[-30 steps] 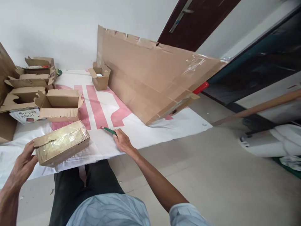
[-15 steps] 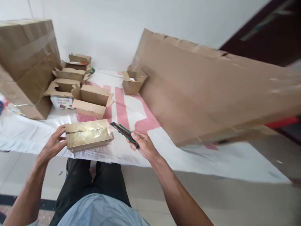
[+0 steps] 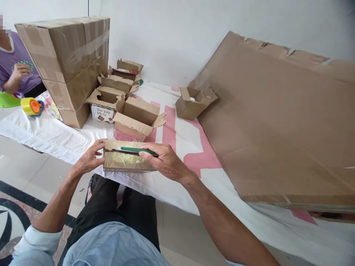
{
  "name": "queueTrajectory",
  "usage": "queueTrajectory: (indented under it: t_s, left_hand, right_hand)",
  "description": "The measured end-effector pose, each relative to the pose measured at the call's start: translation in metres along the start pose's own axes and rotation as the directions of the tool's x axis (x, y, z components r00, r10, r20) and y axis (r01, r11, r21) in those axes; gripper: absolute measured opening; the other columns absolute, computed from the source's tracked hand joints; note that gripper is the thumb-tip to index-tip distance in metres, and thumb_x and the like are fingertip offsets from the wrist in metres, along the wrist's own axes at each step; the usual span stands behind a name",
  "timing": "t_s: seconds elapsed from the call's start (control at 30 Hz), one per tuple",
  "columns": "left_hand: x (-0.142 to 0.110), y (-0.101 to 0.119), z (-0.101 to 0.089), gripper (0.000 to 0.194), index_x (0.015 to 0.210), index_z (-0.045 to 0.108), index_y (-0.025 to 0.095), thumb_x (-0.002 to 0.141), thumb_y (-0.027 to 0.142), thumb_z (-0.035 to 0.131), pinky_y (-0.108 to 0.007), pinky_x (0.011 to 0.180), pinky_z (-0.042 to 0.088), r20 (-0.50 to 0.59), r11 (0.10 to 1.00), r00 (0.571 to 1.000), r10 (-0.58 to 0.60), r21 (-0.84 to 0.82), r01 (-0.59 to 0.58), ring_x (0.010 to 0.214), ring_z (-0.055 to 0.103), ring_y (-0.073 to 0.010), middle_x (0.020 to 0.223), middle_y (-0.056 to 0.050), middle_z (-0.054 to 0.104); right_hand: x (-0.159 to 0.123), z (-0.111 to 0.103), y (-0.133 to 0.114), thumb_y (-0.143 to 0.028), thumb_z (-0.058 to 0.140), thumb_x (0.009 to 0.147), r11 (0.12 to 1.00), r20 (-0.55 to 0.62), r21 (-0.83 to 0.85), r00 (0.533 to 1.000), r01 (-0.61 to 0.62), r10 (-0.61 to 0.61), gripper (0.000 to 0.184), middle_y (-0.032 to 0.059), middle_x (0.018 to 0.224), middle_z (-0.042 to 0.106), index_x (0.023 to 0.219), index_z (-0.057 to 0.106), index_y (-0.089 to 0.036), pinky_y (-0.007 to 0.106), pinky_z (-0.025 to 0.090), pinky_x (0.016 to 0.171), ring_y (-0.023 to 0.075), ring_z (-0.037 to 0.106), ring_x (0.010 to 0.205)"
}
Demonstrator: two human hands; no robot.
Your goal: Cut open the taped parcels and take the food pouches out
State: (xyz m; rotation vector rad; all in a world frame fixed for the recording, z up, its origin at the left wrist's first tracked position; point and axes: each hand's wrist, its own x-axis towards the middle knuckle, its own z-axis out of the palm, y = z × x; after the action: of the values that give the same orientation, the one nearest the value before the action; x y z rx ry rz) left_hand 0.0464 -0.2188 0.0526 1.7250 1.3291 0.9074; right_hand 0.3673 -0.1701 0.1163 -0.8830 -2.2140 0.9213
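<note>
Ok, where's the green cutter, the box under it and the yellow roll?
Green cutter (image 3: pixel 130 149): head view, its green handle.
Box under it (image 3: pixel 123 160): head view, taped top.
Yellow roll (image 3: pixel 26 106): head view, its yellow side.

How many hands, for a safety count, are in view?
3: left hand at the near box, right hand holding the cutter, another person's hand at far left. That person's other hand may be hidden.
</note>
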Motion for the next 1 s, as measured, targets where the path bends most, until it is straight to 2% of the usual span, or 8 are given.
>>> queueTrajectory:
  t_s: [0.17, 0.33, 0.67, 0.83, 1.0]
  left_hand:
    - [0.0, -0.006, 0.003, 0.051, 0.139, 0.081, 0.034, 0.088, 0.03, 0.076, -0.041, 0.105, 0.061, -0.011, 1.0, 1.0, 0.025, 0.013, -0.025, 0.149, 0.06, -0.0338, 0.166, -0.008, 0.059]
    - [0.001, -0.013, 0.003, 0.054, 0.142, 0.08, 0.035, 0.088, 0.032, 0.077, -0.041, 0.104, 0.061, -0.022, 0.999, 0.999, 0.035, 0.004, -0.035, 0.15, 0.059, -0.0348, 0.167, -0.009, 0.058]
    - [0.001, -0.006, 0.001, 0.05, 0.137, 0.081, 0.034, 0.087, 0.031, 0.076, -0.041, 0.102, 0.062, -0.015, 0.999, 0.999, 0.033, 0.032, -0.033, 0.146, 0.062, -0.0338, 0.165, -0.009, 0.06]
    - [0.0, -0.003, 0.0, 0.049, 0.137, 0.081, 0.033, 0.088, 0.032, 0.076, -0.039, 0.102, 0.062, -0.011, 0.999, 0.999, 0.042, 0.033, -0.042, 0.146, 0.062, -0.0337, 0.165, -0.009, 0.059]
    - [0.0, 0.0, -0.001, 0.048, 0.136, 0.081, 0.033, 0.088, 0.033, 0.076, -0.04, 0.103, 0.062, -0.006, 0.998, 0.999, 0.032, 0.054, -0.032, 0.145, 0.062, -0.0338, 0.165, -0.009, 0.059]
  right_hand:
    - [0.019, 0.003, -0.005, -0.04, 0.061, 0.11, 0.994, 0.041, -0.039, 0.994, 0.102, -0.1, 0.029, 0.0031, 0.086, 0.076, 0.106, 0.083, -0.023, 0.032, 0.052, 0.071, 0.0197, 0.068, 0.076]
    - [0.028, 0.002, -0.008, -0.038, 0.061, 0.11, 0.982, 0.069, -0.121, 0.988, 0.144, -0.137, 0.028, 0.0035, 0.086, 0.077, 0.102, 0.083, -0.023, 0.033, 0.051, 0.073, 0.0197, 0.068, 0.077]
    - [0.044, 0.001, -0.012, -0.033, 0.063, 0.108, 0.945, 0.162, -0.285, 0.98, 0.16, -0.117, 0.023, 0.0041, 0.091, 0.08, 0.098, 0.08, -0.023, 0.034, 0.048, 0.076, 0.0207, 0.07, 0.082]
    - [0.052, 0.003, -0.014, -0.034, 0.064, 0.109, 0.905, 0.206, -0.372, 0.969, 0.206, -0.136, 0.026, 0.0046, 0.088, 0.078, 0.091, 0.079, -0.023, 0.034, 0.045, 0.075, 0.0216, 0.068, 0.084]
    - [0.053, -0.003, -0.03, -0.031, 0.062, 0.111, 0.844, 0.268, -0.494, 0.96, 0.208, -0.08, 0.029, 0.005, 0.089, 0.077, 0.089, 0.076, -0.021, 0.033, 0.039, 0.072, 0.0205, 0.066, 0.083]
